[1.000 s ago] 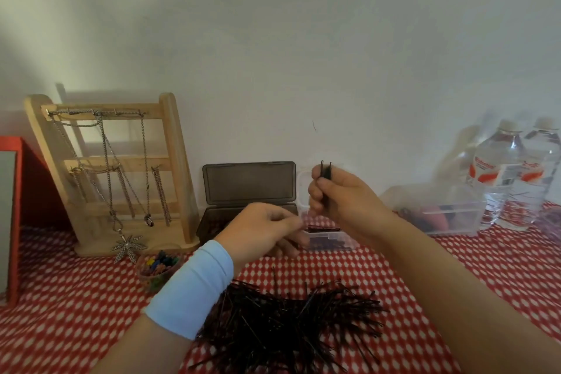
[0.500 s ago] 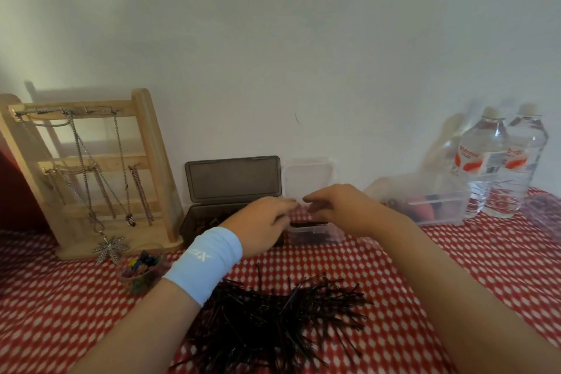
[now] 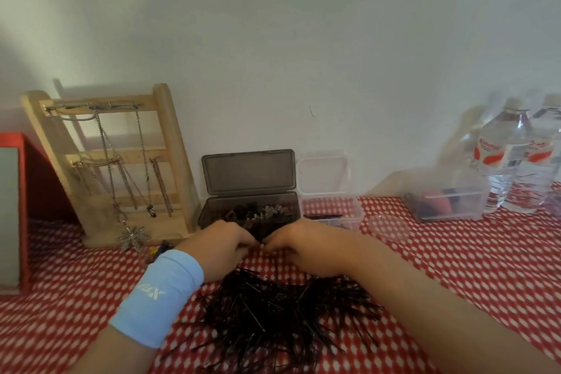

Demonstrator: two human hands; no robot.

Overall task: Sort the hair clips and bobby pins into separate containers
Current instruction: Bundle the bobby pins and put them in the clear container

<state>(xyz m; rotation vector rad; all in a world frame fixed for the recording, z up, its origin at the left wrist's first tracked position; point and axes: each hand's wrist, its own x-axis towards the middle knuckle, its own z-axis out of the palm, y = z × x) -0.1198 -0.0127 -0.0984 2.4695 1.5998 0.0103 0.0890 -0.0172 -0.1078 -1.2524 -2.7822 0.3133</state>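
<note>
A big heap of black bobby pins (image 3: 273, 313) lies on the red-and-white checked cloth in front of me. Behind it stands a smoky dark box (image 3: 209, 209), lid up, with hair clips (image 3: 258, 211) inside. Beside it on the right, a small clear container (image 3: 352, 217) holds a few bobby pins (image 3: 323, 216). My left hand (image 3: 221, 244) and my right hand (image 3: 306, 249) are low at the heap's far edge, fingers curled, fingertips nearly touching. Whether they pinch any pins is hidden.
A wooden jewellery stand (image 3: 173, 161) hung with chains stands at the back left, with a red-framed mirror (image 3: 12, 209) further left. A clear box (image 3: 449, 194) and two water bottles (image 3: 504, 155) are at the back right. A small clear round dish (image 3: 388, 226) sits near the clear container.
My right hand held bobby pins up a second ago, then went down to the clear container. Both hands have now dropped to the heap's far edge, and the pins are out of my right hand.
</note>
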